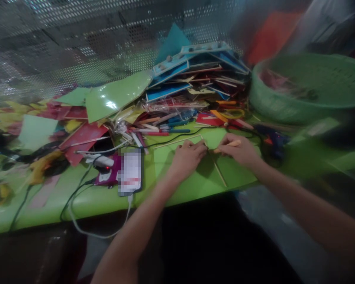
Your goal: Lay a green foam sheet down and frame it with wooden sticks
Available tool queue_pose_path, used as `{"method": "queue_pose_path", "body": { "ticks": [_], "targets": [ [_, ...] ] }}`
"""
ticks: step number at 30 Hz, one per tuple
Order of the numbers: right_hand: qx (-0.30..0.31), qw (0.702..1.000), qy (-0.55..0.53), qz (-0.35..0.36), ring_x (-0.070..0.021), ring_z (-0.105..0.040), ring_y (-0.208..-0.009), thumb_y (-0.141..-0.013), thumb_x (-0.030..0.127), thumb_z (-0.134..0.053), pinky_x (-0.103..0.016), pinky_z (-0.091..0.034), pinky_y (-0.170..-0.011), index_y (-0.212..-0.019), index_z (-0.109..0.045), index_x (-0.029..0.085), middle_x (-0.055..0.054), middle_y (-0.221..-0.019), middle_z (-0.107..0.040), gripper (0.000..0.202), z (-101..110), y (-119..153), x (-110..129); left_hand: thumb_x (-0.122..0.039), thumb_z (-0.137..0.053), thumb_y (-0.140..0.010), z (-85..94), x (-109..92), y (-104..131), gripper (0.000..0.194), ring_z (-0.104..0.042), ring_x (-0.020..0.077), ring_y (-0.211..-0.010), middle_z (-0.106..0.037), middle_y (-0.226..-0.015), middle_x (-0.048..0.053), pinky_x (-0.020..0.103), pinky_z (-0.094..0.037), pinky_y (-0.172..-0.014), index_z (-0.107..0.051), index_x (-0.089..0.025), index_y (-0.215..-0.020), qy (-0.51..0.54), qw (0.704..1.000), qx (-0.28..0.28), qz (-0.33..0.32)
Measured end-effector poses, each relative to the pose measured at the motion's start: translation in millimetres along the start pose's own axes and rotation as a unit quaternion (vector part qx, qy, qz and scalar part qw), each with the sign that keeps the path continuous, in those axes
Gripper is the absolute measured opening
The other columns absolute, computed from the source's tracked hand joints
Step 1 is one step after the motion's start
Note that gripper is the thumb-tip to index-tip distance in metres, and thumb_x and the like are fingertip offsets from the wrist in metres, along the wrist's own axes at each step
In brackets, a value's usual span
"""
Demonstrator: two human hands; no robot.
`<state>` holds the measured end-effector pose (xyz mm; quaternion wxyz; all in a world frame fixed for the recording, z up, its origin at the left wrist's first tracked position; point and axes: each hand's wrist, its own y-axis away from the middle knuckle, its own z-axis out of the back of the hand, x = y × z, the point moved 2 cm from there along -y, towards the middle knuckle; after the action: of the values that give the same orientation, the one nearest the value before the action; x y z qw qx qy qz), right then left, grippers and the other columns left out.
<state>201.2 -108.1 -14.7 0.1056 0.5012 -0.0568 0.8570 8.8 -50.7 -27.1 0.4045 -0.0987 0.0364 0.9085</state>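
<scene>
A green sheet (168,161) lies on the table under both hands. One thin wooden stick (219,172) slants down across it, and another thin stick (180,141) runs along its far side, their ends meeting near the top. My left hand (187,157) is bent over the slanted stick, fingertips pressing it against the sheet. In my right hand (238,150) is a slim orange pen (234,143), its tip pointing left toward the stick beside my left fingers. Blur hides the exact contact at the tip.
A phone (131,173) on a charging cable lies left of the sheet beside a purple power strip (108,171). Glue guns rest left (44,165) and right (273,140). Behind are pens, coloured card and stacked blue boards (168,92). A green basket (272,104) stands back right.
</scene>
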Motion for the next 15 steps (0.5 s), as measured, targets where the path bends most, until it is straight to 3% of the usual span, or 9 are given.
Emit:
{"method": "queue_pose_path", "body": {
  "ticks": [15],
  "targets": [
    [0.002, 1.000, 0.021, -0.005, -0.0146, -0.052, -0.060, -0.079, 0.032, -0.068, -0.028, -0.034, -0.057, -0.070, -0.065, 0.021, 0.001, -0.063, -0.065, 0.015, 9, 56, -14, -0.035, -0.046, -0.107, -6.8, 1, -1, 0.034, -0.054, 0.0318, -0.125, -0.057, -0.157, -0.001, 0.054, -0.050, -0.102, -0.068, -0.034, -0.133, 0.013, 1.000, -0.012, 0.000]
  ]
}}
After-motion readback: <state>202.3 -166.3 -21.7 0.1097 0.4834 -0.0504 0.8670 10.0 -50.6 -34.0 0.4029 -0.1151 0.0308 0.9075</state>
